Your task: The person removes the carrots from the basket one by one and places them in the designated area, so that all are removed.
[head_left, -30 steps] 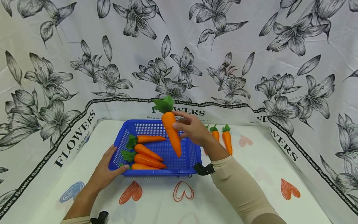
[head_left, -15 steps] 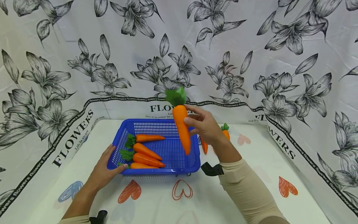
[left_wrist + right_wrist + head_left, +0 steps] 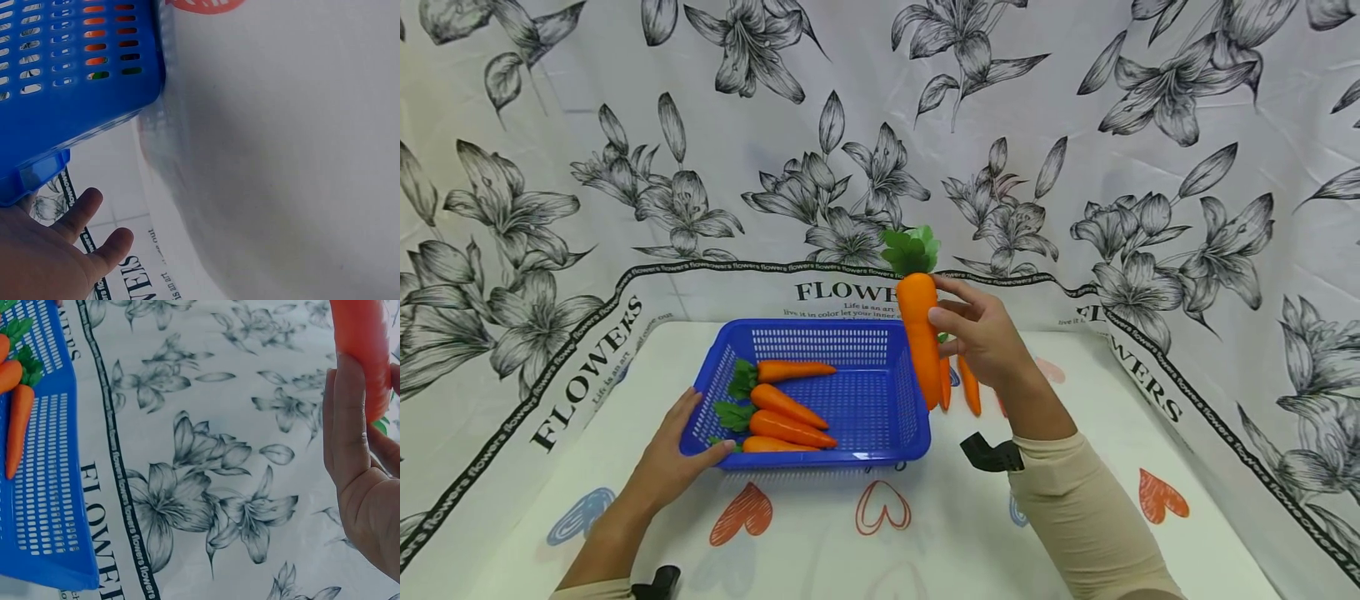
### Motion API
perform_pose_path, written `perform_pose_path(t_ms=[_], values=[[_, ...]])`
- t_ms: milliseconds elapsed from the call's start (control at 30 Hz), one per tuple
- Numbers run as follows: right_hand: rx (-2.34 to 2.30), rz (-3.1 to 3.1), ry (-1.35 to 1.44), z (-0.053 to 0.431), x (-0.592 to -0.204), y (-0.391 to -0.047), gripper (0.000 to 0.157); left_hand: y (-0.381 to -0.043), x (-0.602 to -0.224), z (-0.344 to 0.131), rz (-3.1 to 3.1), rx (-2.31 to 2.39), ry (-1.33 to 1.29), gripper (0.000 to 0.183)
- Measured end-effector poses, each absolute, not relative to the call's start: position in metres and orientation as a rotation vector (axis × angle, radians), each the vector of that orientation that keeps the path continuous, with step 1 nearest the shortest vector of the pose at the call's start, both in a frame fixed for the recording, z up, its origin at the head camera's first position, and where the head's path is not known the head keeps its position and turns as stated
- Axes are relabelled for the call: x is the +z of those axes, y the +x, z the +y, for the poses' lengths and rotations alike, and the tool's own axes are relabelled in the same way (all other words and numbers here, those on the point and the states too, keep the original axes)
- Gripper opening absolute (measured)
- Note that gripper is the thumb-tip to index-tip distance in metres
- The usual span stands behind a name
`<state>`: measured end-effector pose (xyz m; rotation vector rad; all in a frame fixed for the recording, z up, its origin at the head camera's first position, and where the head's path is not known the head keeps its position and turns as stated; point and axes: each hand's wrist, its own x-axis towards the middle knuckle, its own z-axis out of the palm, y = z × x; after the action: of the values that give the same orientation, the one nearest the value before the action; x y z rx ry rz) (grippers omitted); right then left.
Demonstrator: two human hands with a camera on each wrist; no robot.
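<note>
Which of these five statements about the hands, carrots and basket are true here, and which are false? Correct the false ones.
1. The right hand holds a carrot, leaves uppermost. True.
2. Four carrots lie in the basket. True.
3. Their leaves point toward the right hand. False: they point toward the basket's left end.
4. The left hand touches the basket. True.
5. Every carrot is in the basket or the right hand. False: more carrots lie on the table, right of the basket.
</note>
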<state>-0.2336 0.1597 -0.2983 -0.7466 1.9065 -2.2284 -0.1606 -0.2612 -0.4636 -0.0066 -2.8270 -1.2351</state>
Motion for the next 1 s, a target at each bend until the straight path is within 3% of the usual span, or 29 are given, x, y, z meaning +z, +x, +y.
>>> perform_pose_path(t_ms=[1000], values=[[-2.451,1.93,-0.683,0.251,-0.304,-0.243,0.047,-0.162,-0.463,-0.261,-2.846,-1.229,0.0,0.102]])
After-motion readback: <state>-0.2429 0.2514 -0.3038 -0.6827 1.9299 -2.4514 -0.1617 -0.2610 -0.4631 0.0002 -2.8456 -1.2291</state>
